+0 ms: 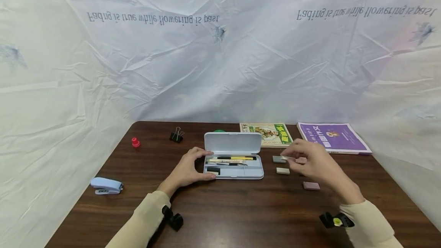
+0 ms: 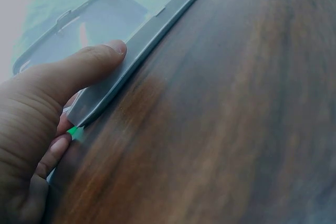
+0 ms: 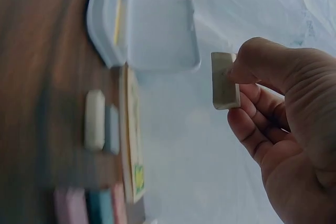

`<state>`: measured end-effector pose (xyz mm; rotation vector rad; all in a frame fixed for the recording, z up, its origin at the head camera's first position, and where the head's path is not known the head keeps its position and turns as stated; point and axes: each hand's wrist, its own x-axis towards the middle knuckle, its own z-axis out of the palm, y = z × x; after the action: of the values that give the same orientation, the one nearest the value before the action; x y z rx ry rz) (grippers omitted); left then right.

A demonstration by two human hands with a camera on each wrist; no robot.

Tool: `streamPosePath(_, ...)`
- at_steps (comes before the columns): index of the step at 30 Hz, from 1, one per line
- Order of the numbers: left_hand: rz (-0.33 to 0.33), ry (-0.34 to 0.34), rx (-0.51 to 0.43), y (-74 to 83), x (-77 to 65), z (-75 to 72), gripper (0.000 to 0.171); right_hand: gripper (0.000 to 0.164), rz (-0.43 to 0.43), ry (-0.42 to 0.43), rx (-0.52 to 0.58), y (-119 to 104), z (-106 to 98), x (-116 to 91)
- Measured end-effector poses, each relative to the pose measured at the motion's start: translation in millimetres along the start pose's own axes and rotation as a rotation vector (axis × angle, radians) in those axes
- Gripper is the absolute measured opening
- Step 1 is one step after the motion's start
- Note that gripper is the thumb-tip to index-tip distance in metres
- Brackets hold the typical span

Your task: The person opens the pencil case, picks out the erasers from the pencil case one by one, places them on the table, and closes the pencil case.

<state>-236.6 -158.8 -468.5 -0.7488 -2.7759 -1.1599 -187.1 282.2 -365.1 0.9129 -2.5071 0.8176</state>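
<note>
A pale blue pencil case (image 1: 232, 143) lies with its lid raised, holding several pens (image 1: 237, 158) and a black-and-white eraser (image 1: 213, 170). My left hand (image 1: 186, 169) grips its left end, thumb (image 2: 100, 64) along the front wall and fingers round the back. Over to the right, my right hand (image 1: 315, 159) pinches a small whitish eraser (image 3: 223, 82) between thumb and fingers, raised above the table. Below that hand lie a white eraser (image 1: 283, 171), a grey-blue eraser (image 1: 277, 159) and a pink eraser (image 1: 311, 186). A teal eraser (image 3: 100, 205) shows in the right wrist view.
Behind the case lie a green-and-yellow booklet (image 1: 286, 135) and a purple book (image 1: 330, 137). On the left are a light blue stapler (image 1: 106, 185), a red plastic piece (image 1: 136, 142) and a black binder clip (image 1: 177, 136). A white printed curtain (image 1: 220, 68) hangs beyond the dark wooden table (image 1: 241, 213).
</note>
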Motion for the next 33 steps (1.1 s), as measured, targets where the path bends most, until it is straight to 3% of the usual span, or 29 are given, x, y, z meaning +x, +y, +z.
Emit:
streamPosePath(6, 0.017, 0.004, 0.002, -1.4, 3.2, 2.4, 0.081, 0.046, 0.048, 0.017, -0.046, 9.8, -10.1, -43.3)
streamPosePath(15, 0.01, 0.0, 0.0, -2.2, 2.7, 3.2, 0.081, 0.053, 0.125, -0.021, -0.04, 28.3, -4.1, -102.3)
streamPosePath(22, -0.006, 0.0, 0.006, -0.1, 0.6, 0.4, 0.081, 0.053, 0.137, -0.047, -0.065, 33.8, 2.5, -112.2)
streamPosePath(29, -0.007, 0.004, 0.007, 0.1, 0.4, -0.1, 0.08, 0.049, 0.093, -0.09, -0.032, 34.7, 4.0, -113.4)
streamPosePath(33, -0.003, 0.003, 0.01, -0.2, 0.6, 0.2, 0.081, 0.047, 0.079, -0.062, -0.044, 29.8, 0.5, -110.1)
